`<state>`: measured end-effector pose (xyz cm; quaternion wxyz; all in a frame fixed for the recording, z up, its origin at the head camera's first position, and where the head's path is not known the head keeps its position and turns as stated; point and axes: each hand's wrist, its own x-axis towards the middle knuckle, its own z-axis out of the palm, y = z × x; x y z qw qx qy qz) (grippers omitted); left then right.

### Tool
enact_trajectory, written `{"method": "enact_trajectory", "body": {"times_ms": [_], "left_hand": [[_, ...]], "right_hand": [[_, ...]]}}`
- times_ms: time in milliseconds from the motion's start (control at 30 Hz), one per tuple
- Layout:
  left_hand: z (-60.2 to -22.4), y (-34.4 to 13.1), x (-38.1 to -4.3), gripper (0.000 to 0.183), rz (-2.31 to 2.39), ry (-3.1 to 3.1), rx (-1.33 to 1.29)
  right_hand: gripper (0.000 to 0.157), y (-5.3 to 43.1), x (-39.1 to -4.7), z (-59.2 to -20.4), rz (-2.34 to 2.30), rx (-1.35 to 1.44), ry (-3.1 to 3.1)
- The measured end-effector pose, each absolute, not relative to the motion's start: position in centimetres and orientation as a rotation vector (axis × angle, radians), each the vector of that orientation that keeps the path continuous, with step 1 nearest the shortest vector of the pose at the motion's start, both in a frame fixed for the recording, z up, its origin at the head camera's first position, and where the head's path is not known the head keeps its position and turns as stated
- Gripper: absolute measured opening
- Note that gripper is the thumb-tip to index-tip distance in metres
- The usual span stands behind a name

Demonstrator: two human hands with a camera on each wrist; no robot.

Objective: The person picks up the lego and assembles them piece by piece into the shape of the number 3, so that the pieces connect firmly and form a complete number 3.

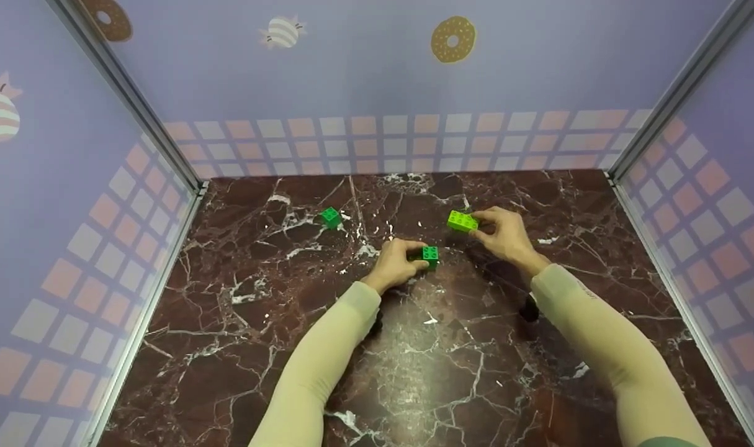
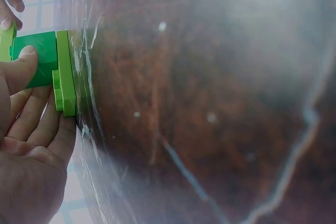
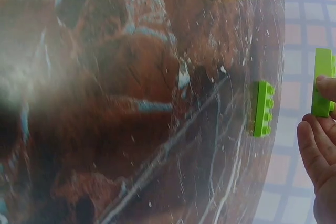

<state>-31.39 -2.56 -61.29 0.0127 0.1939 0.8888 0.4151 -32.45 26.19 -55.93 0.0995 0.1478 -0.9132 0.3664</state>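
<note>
My left hand [image 1: 394,264] pinches a dark green toy building brick [image 1: 430,254] between thumb and fingers, in the middle of the table. In the left wrist view, that brick sits on a lime green brick [image 2: 65,66] close against the tabletop. My right hand [image 1: 506,237] holds a longer lime brick [image 3: 321,85] by one end, to the right and farther back. Below the held one, the right wrist view shows another lime brick [image 3: 261,109] lying on the table; the head view mostly hides this overlap.
A separate dark green brick [image 1: 331,216] sits toward the back left of the dark red marbled table [image 1: 277,347]. Purple patterned panels [image 1: 377,81] enclose the back and both sides, with metal posts [image 1: 134,93] at the corners.
</note>
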Motion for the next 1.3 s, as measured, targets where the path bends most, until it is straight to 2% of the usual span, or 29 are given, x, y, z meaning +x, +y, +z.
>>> {"method": "enact_trajectory", "body": {"times_ms": [300,533,833,1100,1300], "left_hand": [[-59.6,-2.5,-30.4,0.036,1.300,2.711,0.537],[-61.8,-2.6,-31.5,0.035,1.297,2.775,0.577],[-59.5,-2.4,-30.1,0.044,1.290,2.745,0.536],[-59.6,-2.3,-30.0,0.046,1.300,2.733,0.550],[-59.7,-2.9,-29.9,0.058,1.363,2.734,0.519]], "right_hand": [[0.037,24.6,-31.8,-56.4,1.169,0.514,-2.692],[0.037,23.5,-31.3,-56.1,1.140,0.592,-2.712],[0.039,22.6,-31.1,-55.7,1.090,0.650,-2.706],[0.040,21.9,-30.9,-55.9,1.100,0.684,-2.675],[0.041,21.3,-30.8,-55.9,1.149,0.714,-2.649]]}}
